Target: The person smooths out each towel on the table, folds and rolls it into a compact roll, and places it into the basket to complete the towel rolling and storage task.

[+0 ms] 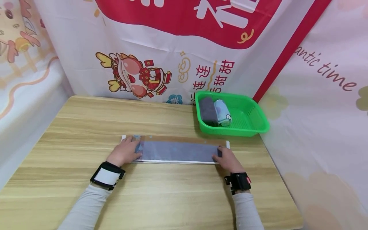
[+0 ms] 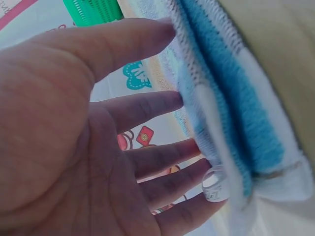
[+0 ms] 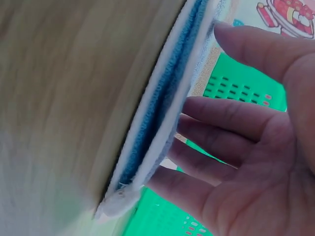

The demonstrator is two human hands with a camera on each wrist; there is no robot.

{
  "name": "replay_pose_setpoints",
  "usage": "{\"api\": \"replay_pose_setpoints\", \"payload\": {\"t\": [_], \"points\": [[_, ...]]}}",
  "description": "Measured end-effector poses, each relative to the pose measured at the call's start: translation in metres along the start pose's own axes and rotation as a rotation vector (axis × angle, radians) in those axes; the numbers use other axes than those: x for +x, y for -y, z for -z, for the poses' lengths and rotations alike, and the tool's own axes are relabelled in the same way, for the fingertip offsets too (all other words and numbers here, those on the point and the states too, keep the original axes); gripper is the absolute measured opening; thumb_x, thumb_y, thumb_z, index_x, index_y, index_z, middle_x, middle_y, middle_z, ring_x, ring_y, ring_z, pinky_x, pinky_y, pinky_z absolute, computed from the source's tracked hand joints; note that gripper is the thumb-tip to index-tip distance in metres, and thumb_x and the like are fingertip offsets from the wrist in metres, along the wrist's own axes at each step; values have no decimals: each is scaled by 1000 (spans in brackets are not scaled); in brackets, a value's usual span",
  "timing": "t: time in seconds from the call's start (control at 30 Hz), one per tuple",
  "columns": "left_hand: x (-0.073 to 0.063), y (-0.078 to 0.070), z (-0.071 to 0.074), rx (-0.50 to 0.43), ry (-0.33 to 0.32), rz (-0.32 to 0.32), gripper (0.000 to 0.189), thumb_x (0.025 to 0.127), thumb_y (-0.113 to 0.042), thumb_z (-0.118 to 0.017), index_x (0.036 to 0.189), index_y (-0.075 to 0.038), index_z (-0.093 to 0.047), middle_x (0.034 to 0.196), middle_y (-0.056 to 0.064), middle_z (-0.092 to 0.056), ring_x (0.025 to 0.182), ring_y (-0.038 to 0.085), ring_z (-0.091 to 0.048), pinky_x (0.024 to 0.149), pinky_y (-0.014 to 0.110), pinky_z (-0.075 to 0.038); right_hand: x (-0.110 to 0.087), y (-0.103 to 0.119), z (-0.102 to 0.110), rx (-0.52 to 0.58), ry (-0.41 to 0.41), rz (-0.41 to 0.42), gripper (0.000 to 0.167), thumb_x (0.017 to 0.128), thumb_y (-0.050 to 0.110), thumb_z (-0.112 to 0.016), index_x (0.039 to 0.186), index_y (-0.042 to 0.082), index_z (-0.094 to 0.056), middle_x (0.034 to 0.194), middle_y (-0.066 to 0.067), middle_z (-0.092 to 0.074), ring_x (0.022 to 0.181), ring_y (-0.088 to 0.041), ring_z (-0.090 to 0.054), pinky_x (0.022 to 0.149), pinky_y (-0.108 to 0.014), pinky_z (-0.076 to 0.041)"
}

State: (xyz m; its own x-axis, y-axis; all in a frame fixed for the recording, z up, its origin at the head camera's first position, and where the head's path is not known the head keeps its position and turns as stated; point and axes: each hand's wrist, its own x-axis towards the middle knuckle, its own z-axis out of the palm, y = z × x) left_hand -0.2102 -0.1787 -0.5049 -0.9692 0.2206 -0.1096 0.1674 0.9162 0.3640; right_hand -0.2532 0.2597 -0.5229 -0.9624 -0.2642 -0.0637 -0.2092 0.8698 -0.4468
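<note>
A towel, folded into a long strip with a blue-grey face, a tan band and white edges, lies across the table. On its left end rests my left hand, thumb and fingers spread. The left wrist view shows those fingertips touching the towel's layered edge, bright blue terry inside. My right hand touches the opposite end, its fingers spread as well. From the right wrist, the fold appears as two white-edged layers with blue between them, the fingertips against its upper layer.
A green plastic basket stands at the back right of the wooden table. Inside it lie a rolled dark grey cloth and a rolled light blue cloth. Printed fabric hangs behind the table.
</note>
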Motion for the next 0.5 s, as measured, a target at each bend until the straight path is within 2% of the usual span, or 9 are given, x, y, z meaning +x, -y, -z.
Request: {"api": "replay_pose_setpoints", "payload": {"t": [0.13, 0.23, 0.3, 0.37, 0.43, 0.5], "points": [[5, -7, 2, 17, 35, -6, 61, 95, -23, -70, 145, 5, -50, 145, 41, -41, 132, 58, -42, 101, 65, -46, 0, -8, 2, -9, -40, 26, 43, 102, 13, -58, 132, -18, -55, 139, -37, -52, 132, -52, -49, 110, -60, -42], [9, -12, 3, 31, 47, -15, 60, 93, -21, -73, 144, 3, -53, 139, 38, -47, 127, 55, -47, 97, 63, -50, 0, -14, 4, -32, -83, 65, 21, 102, 5, -52, 103, -10, -66, 112, -30, -65, 105, -44, -63, 94, -53, -52], [12, -14, 3, 35, 47, -21, 59, 91, -21, -75, 142, 1, -56, 136, 35, -50, 124, 52, -50, 95, 61, -51, 0, -17, 5, -42, -107, 77, 21, 102, 3, -52, 84, -4, -60, 91, -21, -62, 84, -34, -61, 79, -47, -51], [15, -15, 3, 37, 46, -29, 58, 90, -20, -77, 141, 0, -57, 133, 33, -52, 121, 49, -52, 94, 59, -52, 1, -20, 6, -47, -116, 81, 26, 101, 2, -51, 75, 1, -52, 84, -17, -56, 75, -30, -53, 71, -44, -46], [18, -17, 3, 33, 42, -38, 59, 89, -20, -79, 141, -1, -58, 131, 32, -53, 118, 47, -54, 93, 57, -52, 0, -23, 8, -48, -125, 72, 23, 101, 3, -52, 79, -1, -59, 94, -22, -64, 85, -34, -62, 78, -47, -52], [21, -18, 4, 31, 38, -44, 60, 87, -20, -80, 140, -1, -58, 129, 31, -54, 115, 45, -55, 92, 56, -53, 0, -25, 10, -43, -117, 54, 21, 101, 4, -52, 92, -7, -66, 112, -31, -66, 104, -44, -65, 91, -54, -53]]}}
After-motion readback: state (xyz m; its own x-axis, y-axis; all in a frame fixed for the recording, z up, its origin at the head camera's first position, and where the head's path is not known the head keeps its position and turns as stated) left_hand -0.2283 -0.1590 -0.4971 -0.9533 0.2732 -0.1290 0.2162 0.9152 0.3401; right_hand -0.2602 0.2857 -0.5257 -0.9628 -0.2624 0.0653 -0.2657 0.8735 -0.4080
